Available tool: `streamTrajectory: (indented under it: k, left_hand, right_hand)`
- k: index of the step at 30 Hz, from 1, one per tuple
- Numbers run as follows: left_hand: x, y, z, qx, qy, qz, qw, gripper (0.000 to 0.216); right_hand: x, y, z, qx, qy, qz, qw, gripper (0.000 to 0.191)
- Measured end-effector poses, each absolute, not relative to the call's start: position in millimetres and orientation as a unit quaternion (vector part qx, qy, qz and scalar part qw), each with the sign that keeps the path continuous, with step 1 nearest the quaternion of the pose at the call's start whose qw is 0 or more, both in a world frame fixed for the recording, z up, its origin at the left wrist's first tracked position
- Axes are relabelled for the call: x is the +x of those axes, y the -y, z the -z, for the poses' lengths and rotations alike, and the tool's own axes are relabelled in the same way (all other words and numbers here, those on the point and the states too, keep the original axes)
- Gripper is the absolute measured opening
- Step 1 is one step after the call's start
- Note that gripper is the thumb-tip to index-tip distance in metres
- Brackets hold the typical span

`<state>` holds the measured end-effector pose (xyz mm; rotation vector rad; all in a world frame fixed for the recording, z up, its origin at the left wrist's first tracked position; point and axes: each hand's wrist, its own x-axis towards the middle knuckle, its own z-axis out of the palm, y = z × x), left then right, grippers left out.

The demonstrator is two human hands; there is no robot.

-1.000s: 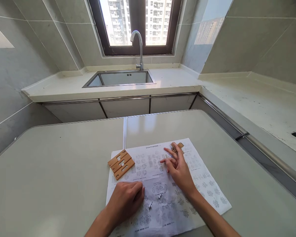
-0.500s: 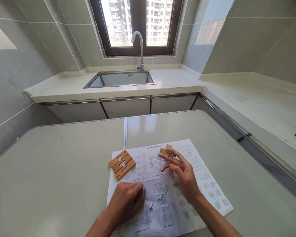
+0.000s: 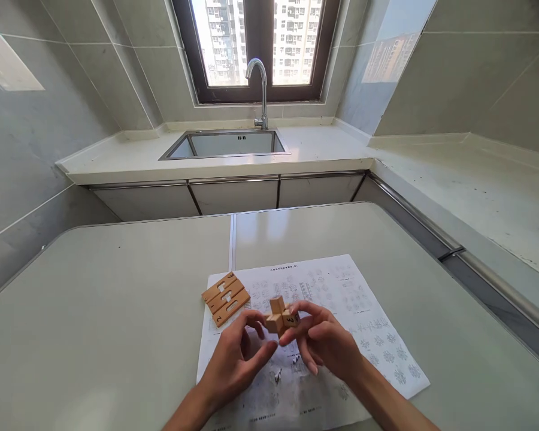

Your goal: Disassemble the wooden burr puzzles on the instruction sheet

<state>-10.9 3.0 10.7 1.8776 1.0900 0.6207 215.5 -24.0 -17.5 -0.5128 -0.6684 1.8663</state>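
An interlocking wooden puzzle (image 3: 276, 317) of crossed pieces, with dark markings on one end, is held above the paper. My right hand (image 3: 327, 338) pinches it from the right between its fingers. On its other side is my left hand (image 3: 238, 356), thumb and fingers apart; its fingertips are close to the puzzle, and whether they touch it I cannot tell. Several flat wooden pieces (image 3: 233, 308) with cut-out slots and numbers lie side by side at the paper's upper left. The printed sheet (image 3: 336, 281) of small diagrams lies under both hands, its lower part creased and torn.
The sheet rests on a pale table (image 3: 130, 299) with a seam across its top. Beyond are a white counter (image 3: 323, 143), a sink (image 3: 233, 157) with a curved faucet (image 3: 263, 90), and a window. Another counter (image 3: 498, 179) runs along the right.
My right hand has brought the wooden puzzle nearer and to the left. My left hand has uncurled from the paper and risen beside it. The view has shifted slightly.
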Motion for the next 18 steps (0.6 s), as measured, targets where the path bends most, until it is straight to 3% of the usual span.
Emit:
streamTrajectory:
  k: [3, 8, 13, 18]
  left_hand:
    - [-11, -3, -19, 0.710, -0.379, -0.262, 0.532, 0.053]
    - [-17, -4, -17, 0.646, -0.306, -0.230, 0.661, 0.066]
    - [-21, -4, -9, 0.613, -0.384, -0.302, 0.621, 0.072]
    - [-20, -6, -16, 0.655, -0.352, -0.338, 0.578, 0.065]
  right_hand:
    - [209, 27, 27, -0.185, 0.290, -0.811, 0.473, 0.027]
    - [204, 28, 27, -0.188, 0.341, -0.803, 0.451, 0.031]
    - [196, 27, 27, -0.262, 0.425, -0.721, 0.481, 0.034]
    - [191, 25, 25, -0.297, 0.446, -0.715, 0.448, 0.036]
